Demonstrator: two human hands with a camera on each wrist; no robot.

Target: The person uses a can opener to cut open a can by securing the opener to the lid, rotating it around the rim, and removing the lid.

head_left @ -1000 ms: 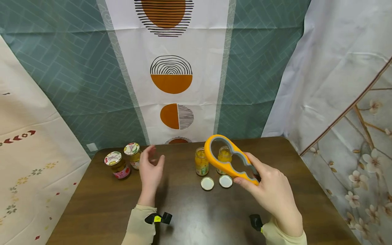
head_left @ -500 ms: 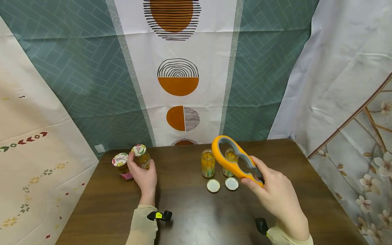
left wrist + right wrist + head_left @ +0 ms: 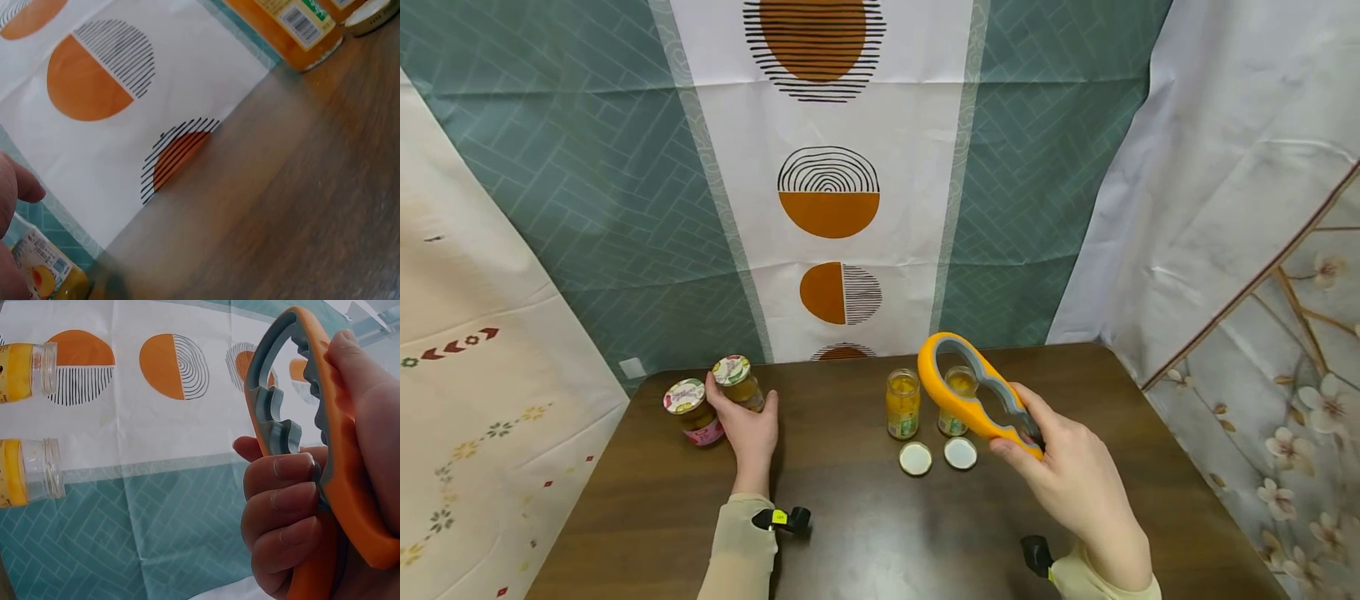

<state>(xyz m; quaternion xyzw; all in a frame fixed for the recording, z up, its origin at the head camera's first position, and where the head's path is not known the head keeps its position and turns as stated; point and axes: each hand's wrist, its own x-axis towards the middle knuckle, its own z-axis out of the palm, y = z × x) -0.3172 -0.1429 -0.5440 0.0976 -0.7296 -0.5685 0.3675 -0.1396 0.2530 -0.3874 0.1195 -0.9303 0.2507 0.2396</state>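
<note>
My left hand [image 3: 751,429] grips a capped glass jar [image 3: 745,392] at the table's back left, thumb on its right side and fingers on its left. Its fruit label [image 3: 44,275] peeks out past the fingers in the left wrist view. Just left of it stands a second capped jar [image 3: 685,397] with a pink label. In my right hand [image 3: 1078,467] is an orange-and-grey jar opener [image 3: 962,410], held raised at a slant. Its toothed grey inner edge [image 3: 270,403] faces the loop's opening in the right wrist view, with my fingers curled round the handles.
Two lidless jars of yellow contents, one on the left [image 3: 903,407] and one on the right [image 3: 953,422], stand at the back, partly behind the opener. Two loose lids, a left one [image 3: 915,458] and a right one [image 3: 960,453], lie before them. A patterned curtain [image 3: 827,283] hangs behind the table [image 3: 850,517].
My left hand has moved left and closed round the nearer capped jar. The right hand keeps holding the jar opener in nearly the same place. The head view has shifted slightly.
</note>
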